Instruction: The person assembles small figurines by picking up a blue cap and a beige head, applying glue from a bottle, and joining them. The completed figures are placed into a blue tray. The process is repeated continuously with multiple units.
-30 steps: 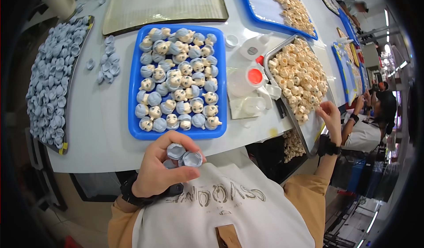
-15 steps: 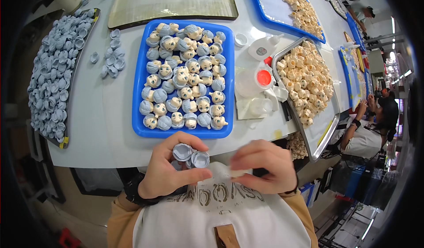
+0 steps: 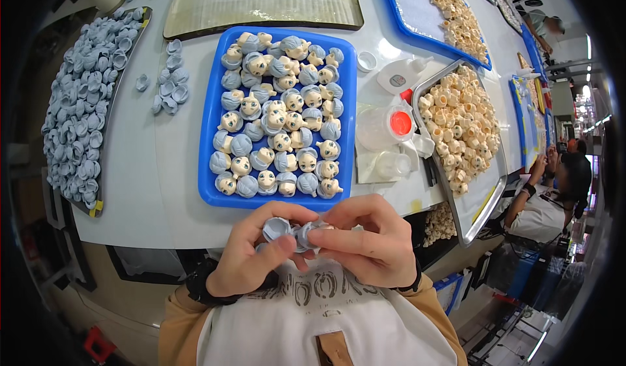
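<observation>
Close to my body, my left hand is closed around a few hollow blue-grey doll hair pieces, one with its opening facing up. My right hand meets it, thumb and fingers pinched at the right-hand hair piece. A bit of cream shows between those fingertips, seemingly a doll head part, mostly hidden. Just beyond my hands lies a blue tray filled with rows of doll heads, cream faces fitted with blue-grey hair.
Loose hair pieces heap on a tray at left, with a small pile nearer. At right are a metal tray of cream head parts, a red-topped jar and a white bottle. A co-worker sits far right.
My right hand has moved left to meet my left hand, bringing a small cream piece against the hair pieces. The view has shifted slightly.
</observation>
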